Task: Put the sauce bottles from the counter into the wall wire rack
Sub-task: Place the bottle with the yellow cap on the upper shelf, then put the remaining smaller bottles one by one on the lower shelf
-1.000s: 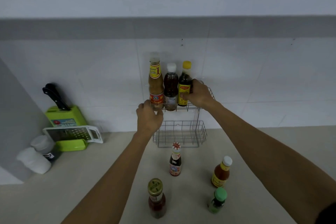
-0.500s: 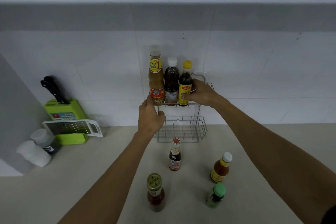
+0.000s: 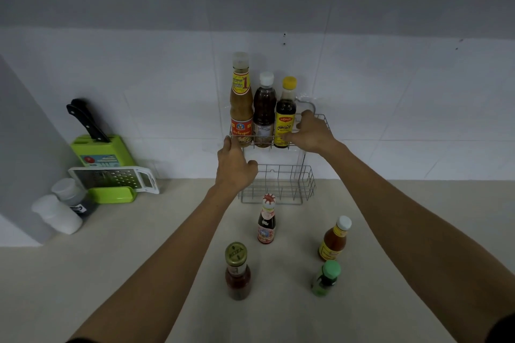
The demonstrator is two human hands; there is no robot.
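Our right hand (image 3: pixel 312 133) pinches the yellow-capped bottle (image 3: pixel 284 117) in the wire rack's (image 3: pixel 281 184) upper tier, likely seating it; our left hand (image 3: pixel 234 167) curls on the rack's left edge, steadying. Four bottles (image 3: pixel 266 221) wait mid-bench.

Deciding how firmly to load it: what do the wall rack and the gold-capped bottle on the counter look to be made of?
The wall rack looks like thin metal wire with a pale silver, possibly coated finish: open grid, slim welded-looking rods. The gold-capped bottle appears to be clear glass, though plastic is possible; its red contents show through, and the printed gold cap looks like metal.
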